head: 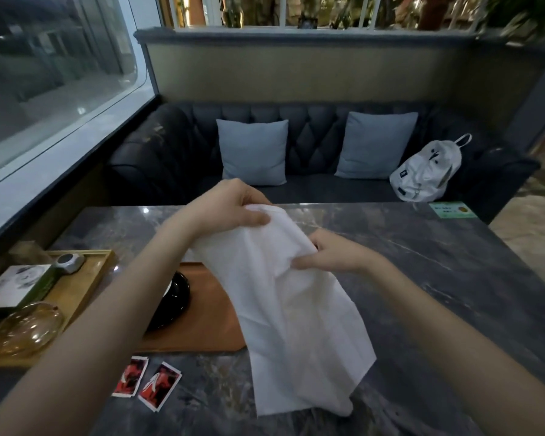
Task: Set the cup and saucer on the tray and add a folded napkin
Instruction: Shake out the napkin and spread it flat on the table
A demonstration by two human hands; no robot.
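Observation:
A white napkin (296, 316) hangs unfolded in the air above the table. My left hand (233, 204) pinches its top edge, and my right hand (330, 251) grips its right side lower down. Behind the napkin lies a brown tray (208, 313) on the dark marble table. A black saucer (175, 302) sits on the tray, mostly hidden by my left forearm. The cup on it is barely visible as a pale sliver.
A yellow wooden tray (79, 287) at the left holds a box (16, 286), a glass vessel (26, 330) and a small grey device (70, 262). Two red packets (147, 383) lie near the front. A green card (452, 210) lies at the far right corner. A sofa with cushions and a white bag stands behind.

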